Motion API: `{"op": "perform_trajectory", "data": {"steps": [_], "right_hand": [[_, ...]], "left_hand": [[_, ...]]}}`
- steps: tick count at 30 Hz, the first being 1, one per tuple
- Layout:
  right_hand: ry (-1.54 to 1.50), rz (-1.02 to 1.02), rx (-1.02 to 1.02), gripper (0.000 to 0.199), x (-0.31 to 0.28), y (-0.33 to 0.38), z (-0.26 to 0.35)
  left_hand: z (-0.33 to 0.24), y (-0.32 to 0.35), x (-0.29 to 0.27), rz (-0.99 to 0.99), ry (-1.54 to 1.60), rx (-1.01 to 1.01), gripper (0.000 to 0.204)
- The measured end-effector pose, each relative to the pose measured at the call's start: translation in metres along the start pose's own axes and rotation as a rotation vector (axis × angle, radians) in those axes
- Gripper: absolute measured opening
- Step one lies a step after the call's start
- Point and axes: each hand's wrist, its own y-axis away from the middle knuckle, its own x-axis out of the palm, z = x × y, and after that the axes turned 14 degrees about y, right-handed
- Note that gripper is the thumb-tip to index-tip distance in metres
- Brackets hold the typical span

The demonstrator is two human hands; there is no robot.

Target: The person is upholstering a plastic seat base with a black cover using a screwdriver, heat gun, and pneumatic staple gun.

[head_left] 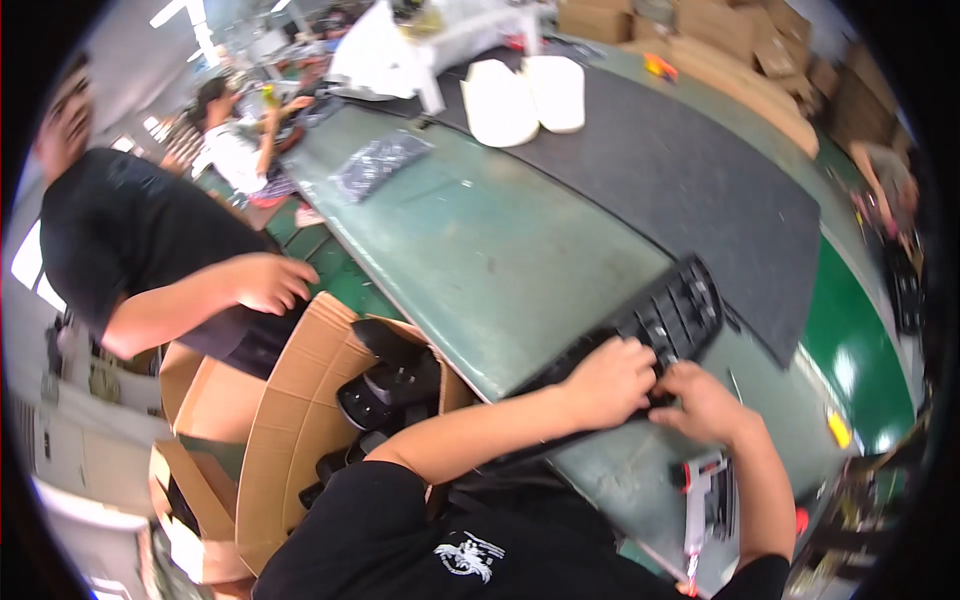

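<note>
A long black plastic part with raised ribs and hollows lies slantwise on the green-topped table in front of me. My left hand rests over its middle, fingers bent and closed on it. Close beside it, my right hand is curled, thumb and fingers pinched together at the part's near edge. What lies between those fingertips is too small and hidden to make out. To the right of the part, near my right forearm, a grey and red hand tool shaped like a glue gun or drill lies on the table.
A dark mat covers the table's far side, bearing two cream rolls. A bagged dark item lies far left. An open cardboard box of black parts stands at my left, beside a person in black. A yellow object sits right.
</note>
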Motion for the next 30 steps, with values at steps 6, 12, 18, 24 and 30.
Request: {"op": "perform_trajectory", "data": {"steps": [6, 12, 18, 24, 30], "right_hand": [[-0.125, 0.147, 0.151, 0.022, -0.014, -0.013, 0.021], [-0.444, 0.137, 0.202, 0.015, -0.011, -0.03, 0.075], [-0.889, 0.05, 0.302, 0.009, -0.009, -0.068, 0.096], [-1.046, 0.031, 0.353, 0.008, -0.006, -0.089, 0.085], [-0.93, -0.044, 0.299, 0.016, 0.006, -0.088, 0.062]], "left_hand": [[-0.027, 0.044, 0.006, -0.064, 0.169, -0.107, 0.059], [-0.022, 0.074, -0.026, -0.068, 0.449, -0.19, 0.052], [0.004, 0.083, -0.064, 0.111, 1.157, -0.627, 0.028], [0.032, 0.065, -0.07, 0.105, 1.408, -0.734, 0.024], [0.037, 0.055, -0.08, -0.007, 1.686, -0.955, 0.018]]}}
